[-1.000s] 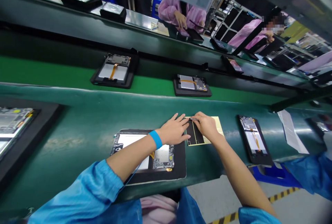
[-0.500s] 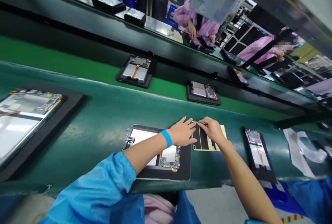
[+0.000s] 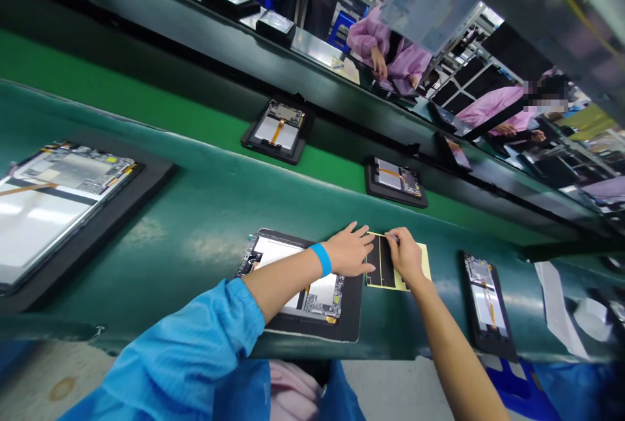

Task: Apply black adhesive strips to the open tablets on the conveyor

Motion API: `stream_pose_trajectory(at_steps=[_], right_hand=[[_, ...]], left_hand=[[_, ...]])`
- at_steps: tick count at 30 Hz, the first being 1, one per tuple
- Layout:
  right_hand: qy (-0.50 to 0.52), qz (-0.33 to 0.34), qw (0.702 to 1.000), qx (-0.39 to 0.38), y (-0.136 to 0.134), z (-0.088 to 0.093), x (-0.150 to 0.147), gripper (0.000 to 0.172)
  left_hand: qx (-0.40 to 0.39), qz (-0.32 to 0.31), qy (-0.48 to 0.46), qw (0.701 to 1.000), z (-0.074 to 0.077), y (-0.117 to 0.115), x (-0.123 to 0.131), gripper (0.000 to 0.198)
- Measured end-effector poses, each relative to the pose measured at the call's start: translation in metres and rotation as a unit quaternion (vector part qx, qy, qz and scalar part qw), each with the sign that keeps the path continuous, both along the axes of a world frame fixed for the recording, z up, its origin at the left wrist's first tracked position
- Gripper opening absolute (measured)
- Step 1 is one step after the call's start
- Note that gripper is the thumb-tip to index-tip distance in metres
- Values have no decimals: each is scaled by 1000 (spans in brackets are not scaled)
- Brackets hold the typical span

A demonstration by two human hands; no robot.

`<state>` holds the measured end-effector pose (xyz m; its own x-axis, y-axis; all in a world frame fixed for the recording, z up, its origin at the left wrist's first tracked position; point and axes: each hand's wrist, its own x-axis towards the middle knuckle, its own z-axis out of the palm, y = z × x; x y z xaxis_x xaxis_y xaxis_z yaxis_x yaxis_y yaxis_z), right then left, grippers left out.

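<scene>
A pale yellow sheet (image 3: 424, 262) carrying black strips (image 3: 385, 263) lies on the green bench. My left hand (image 3: 347, 250), with a blue band at the wrist, has its fingers spread, their tips at the sheet's left edge. Above the strips, my right hand (image 3: 406, 253) is pinched; what its fingertips hold is too small to make out. Under my left forearm sits an opened tablet (image 3: 322, 294) on a black pad (image 3: 350, 310), partly covered by the arm.
More opened tablets lie at the left (image 3: 58, 206) and right (image 3: 486, 294) of the bench (image 3: 195, 213). Two others (image 3: 280, 128) (image 3: 395, 177) sit on the green belt (image 3: 195, 118). White paper strips (image 3: 559, 310) are at the far right. People in pink work across the line.
The camera view has shifted. My right hand has moved slightly to the right along the sheet, with its fingers still pinched. My left hand stays spread at the sheet's left edge.
</scene>
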<state>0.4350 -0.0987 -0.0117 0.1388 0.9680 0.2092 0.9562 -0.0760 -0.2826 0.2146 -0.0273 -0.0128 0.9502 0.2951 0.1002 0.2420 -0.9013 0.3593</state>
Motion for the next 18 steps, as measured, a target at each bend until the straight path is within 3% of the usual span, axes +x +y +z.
stream_pose_trajectory(at_steps=[6, 18], right_hand=[[8, 5, 1000, -4, -7, 11, 4, 34], [-19, 26, 999, -36, 8, 1, -9, 43]], left_hand=[[-7, 2, -8, 1000, -2, 0, 0, 61], [-5, 2, -4, 1000, -2, 0, 0, 61]])
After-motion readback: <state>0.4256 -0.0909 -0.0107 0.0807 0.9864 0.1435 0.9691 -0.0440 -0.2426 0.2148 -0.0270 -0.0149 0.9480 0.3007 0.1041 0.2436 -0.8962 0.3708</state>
